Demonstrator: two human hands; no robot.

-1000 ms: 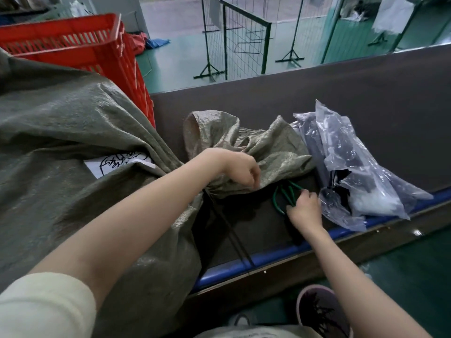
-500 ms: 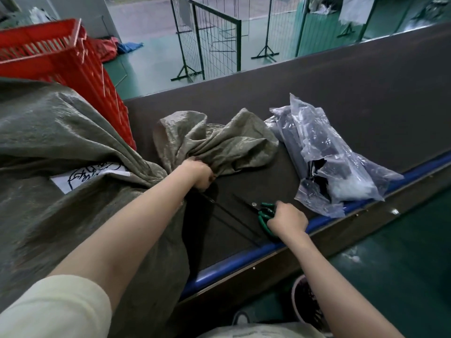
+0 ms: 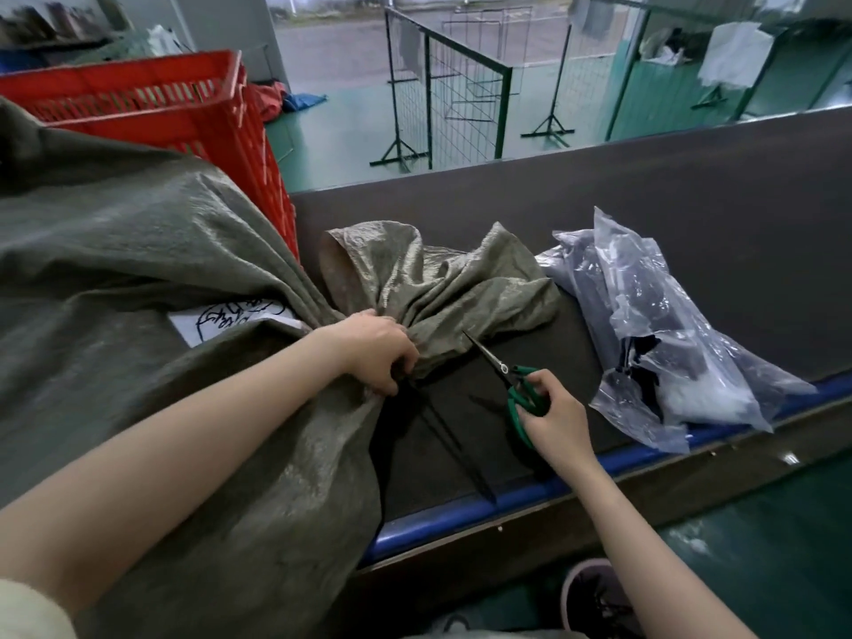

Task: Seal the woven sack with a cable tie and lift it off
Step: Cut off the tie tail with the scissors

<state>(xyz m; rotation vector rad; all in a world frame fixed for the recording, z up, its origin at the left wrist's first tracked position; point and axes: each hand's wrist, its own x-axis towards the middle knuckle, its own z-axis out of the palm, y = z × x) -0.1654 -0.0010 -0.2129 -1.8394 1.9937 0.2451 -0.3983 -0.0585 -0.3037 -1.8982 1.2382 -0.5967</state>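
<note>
A big grey-green woven sack [image 3: 138, 279] lies on its side over the left of the dark table, its gathered mouth [image 3: 442, 279] flaring out to the right. My left hand [image 3: 373, 352] is clenched around the bunched neck. Long black cable tie tails [image 3: 456, 449] run from under that hand toward the table's blue front edge. My right hand [image 3: 553, 408] holds green-handled scissors [image 3: 511, 380], blades shut and pointing up-left at the neck, their tip just short of the fabric. A white label with black scribble [image 3: 230, 318] sits on the sack.
A red slatted crate [image 3: 184, 108] stands behind the sack. A crumpled clear plastic bag [image 3: 668, 334] with dark and white contents lies at the right, near the blue table edge [image 3: 507, 500]. Wire mesh stands [image 3: 452, 89] are on the green floor beyond. A shoe [image 3: 594, 597] shows below.
My right hand picked the scissors up off the table and turned their blades toward the sack neck. My left hand kept its grip on the neck.
</note>
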